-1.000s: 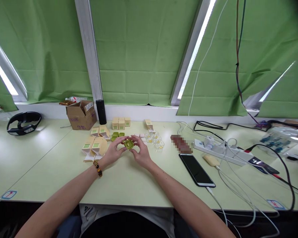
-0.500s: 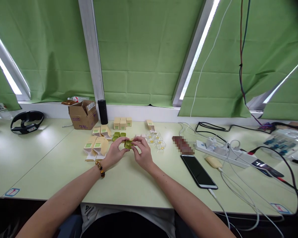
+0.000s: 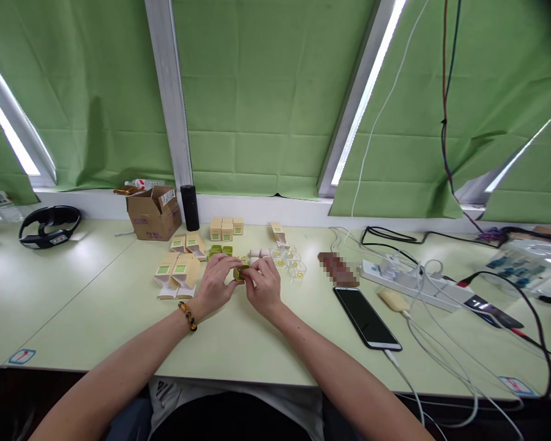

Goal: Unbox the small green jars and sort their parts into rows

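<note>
Between my two hands is a small olive-green container [image 3: 240, 274], its exact kind too small to tell. My left hand [image 3: 217, 282] grips it from the left, and my right hand [image 3: 265, 286] pinches its right side. Just beyond my fingers stand several more green containers [image 3: 221, 250]. Whitish-pink cylinders [image 3: 259, 252] lie behind my right hand. To the right of them are several clear plastic cups [image 3: 288, 258] with yellow centres. Left of my left hand sit several open kraft paper boxes [image 3: 178, 272] with green labels.
Closed small boxes [image 3: 227, 228] stand at the back, near a black cylinder [image 3: 190, 208] and a cardboard carton [image 3: 153, 214]. On the right lie a phone [image 3: 367, 318], a power strip [image 3: 408, 285] and tangled cables. A black headset [image 3: 50, 226] rests far left.
My hands have turned the green container so that its opening shows less. My left fingers have curled over it, and the whitish-pink cylinders are more exposed.
</note>
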Motion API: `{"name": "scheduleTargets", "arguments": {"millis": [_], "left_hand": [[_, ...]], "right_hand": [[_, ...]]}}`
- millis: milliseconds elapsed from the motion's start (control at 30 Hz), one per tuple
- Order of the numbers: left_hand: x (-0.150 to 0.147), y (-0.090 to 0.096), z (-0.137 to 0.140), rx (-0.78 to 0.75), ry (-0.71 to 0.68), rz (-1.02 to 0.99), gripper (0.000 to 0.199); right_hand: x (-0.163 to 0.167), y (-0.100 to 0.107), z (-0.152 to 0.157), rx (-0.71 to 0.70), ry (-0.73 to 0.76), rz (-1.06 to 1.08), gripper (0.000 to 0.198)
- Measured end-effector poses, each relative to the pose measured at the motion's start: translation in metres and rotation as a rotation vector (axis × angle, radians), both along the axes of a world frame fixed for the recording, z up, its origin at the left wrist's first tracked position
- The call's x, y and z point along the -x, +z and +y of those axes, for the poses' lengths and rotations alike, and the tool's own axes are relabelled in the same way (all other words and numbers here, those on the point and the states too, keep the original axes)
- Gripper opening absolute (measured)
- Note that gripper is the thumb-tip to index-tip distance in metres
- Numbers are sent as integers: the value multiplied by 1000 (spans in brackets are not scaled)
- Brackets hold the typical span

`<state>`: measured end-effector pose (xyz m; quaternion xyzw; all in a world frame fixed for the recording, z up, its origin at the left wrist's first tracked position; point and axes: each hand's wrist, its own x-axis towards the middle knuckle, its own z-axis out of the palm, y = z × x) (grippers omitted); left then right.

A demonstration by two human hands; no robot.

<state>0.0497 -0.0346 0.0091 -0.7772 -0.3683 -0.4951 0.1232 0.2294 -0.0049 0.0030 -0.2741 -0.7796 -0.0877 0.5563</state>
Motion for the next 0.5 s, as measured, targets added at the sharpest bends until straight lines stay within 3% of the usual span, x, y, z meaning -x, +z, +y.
{"name": "scheduleTargets", "arguments": {"millis": [500], "left_hand": [[-2, 4, 0, 16, 36, -109, 37]], "right_hand": [[0, 5, -1, -155, -45, -56, 27]]}}
